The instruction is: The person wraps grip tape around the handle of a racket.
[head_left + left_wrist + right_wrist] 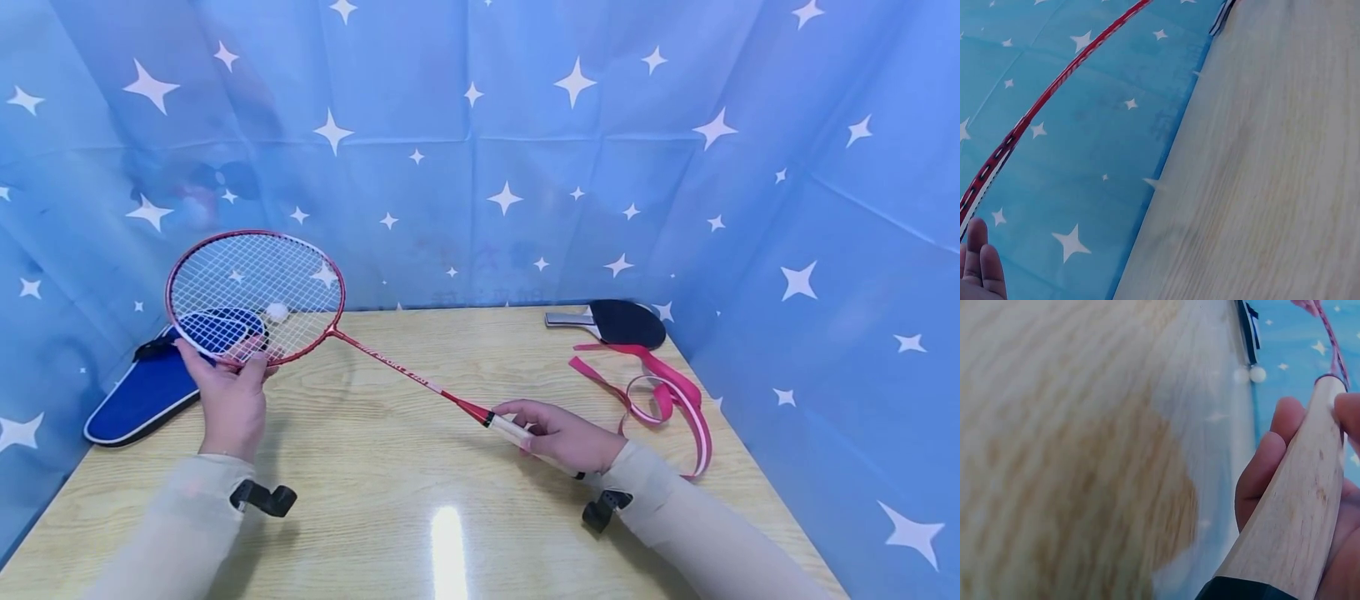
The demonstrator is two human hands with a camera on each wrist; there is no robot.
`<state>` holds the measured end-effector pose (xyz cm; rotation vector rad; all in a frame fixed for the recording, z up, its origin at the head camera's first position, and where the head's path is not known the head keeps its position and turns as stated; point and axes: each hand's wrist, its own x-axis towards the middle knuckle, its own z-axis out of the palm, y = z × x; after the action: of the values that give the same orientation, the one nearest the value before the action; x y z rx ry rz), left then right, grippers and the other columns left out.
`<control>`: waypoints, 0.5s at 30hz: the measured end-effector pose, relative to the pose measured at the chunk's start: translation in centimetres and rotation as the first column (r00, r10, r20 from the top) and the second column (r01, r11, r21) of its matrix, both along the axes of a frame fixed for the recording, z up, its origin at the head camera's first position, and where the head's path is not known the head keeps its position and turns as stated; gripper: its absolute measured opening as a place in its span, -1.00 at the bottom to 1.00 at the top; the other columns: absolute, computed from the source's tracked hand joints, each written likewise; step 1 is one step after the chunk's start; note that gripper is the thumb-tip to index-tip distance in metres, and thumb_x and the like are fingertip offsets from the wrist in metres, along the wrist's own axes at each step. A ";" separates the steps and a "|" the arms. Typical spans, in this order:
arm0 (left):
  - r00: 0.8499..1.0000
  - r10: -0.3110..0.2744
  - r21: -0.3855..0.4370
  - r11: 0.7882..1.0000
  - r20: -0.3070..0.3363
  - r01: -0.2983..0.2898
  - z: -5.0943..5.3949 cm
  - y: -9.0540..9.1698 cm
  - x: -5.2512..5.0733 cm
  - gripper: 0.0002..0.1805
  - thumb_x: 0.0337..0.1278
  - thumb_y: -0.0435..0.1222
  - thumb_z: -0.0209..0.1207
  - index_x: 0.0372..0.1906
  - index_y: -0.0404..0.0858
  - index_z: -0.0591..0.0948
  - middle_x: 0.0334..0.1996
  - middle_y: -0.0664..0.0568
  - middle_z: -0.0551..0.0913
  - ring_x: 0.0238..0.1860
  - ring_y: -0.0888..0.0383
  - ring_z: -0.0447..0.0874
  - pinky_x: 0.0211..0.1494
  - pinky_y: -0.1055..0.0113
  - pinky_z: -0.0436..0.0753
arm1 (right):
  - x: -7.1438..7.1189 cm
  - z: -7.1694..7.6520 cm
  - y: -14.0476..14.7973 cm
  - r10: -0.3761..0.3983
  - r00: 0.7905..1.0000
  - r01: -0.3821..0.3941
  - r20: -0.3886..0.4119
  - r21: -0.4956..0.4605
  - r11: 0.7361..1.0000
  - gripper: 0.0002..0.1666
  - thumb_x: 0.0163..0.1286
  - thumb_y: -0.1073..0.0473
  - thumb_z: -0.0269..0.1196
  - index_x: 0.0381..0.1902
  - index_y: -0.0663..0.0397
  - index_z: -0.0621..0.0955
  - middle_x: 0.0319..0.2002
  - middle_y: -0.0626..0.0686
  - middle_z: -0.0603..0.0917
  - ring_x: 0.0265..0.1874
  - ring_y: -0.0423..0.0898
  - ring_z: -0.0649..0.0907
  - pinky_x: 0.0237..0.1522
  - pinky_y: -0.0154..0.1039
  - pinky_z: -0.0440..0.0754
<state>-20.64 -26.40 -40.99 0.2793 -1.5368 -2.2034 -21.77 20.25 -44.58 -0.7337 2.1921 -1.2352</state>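
Observation:
A red and white badminton racket [390,362] is held slantwise above the table, its strung head at the left. My right hand [566,437] grips its handle [1297,506], which is bare pale wood with a dark end cap. At the lower rim of the racket head [1054,87], my left hand [232,404] pinches the frame, some fingers showing behind the strings. Only a few of its fingertips [991,269] enter the left wrist view. A curled pink strip [701,417] with a white stripe lies on the table beyond the right hand.
On the table's left lies a blue case [150,404] with white edging, partly behind the racket head. A white ball [277,312] shows through the strings. At the back right rests a black table tennis bat [630,323]. Blue star-patterned cloth [465,192] surrounds the wooden table [375,500].

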 end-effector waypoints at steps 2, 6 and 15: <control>1.000 0.019 -0.034 0.999 0.013 -0.019 -0.2 0.4 0.2 0.20 0.54 -0.44 0.09 0.61 0.44 -0.54 0.59 -0.09 0.26 0.42 0.05 0.50 0.11 0.51 0.68 | 0.1 0.0 0.0 -0.004 1.000 0.004 0.001 -0.006 1.000 -0.31 0.56 0.35 0.17 0.51 -0.34 0.46 0.02 0.15 0.60 -0.18 0.10 0.63 -0.12 -0.19 0.62; 0.997 0.038 -0.056 0.998 0.068 -0.034 -0.5 1.5 0.6 0.23 0.52 -0.41 0.13 0.61 0.40 -0.58 0.48 -0.11 0.42 0.13 0.17 0.71 0.09 0.47 0.69 | 0.1 -0.2 0.0 -0.011 1.000 0.011 0.008 -0.008 1.000 -0.31 0.56 0.35 0.17 0.52 -0.36 0.46 0.03 0.12 0.59 -0.19 0.09 0.63 -0.11 -0.19 0.63; 0.974 -0.065 -0.189 0.976 0.215 0.107 -1.1 7.0 2.1 0.22 0.56 -0.33 0.11 0.58 0.24 -0.71 0.51 -0.04 0.37 0.09 0.18 0.75 0.18 0.40 0.62 | 0.0 -0.5 -0.7 -0.013 0.999 0.014 0.034 -0.042 0.999 -0.32 0.58 0.36 0.16 0.51 -0.36 0.46 0.04 0.14 0.59 -0.17 0.11 0.62 -0.15 -0.20 0.64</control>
<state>-18.51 -19.44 -42.04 0.3972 -1.9012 -2.1178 -21.76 19.53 -45.07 -0.7109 2.1529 -1.2948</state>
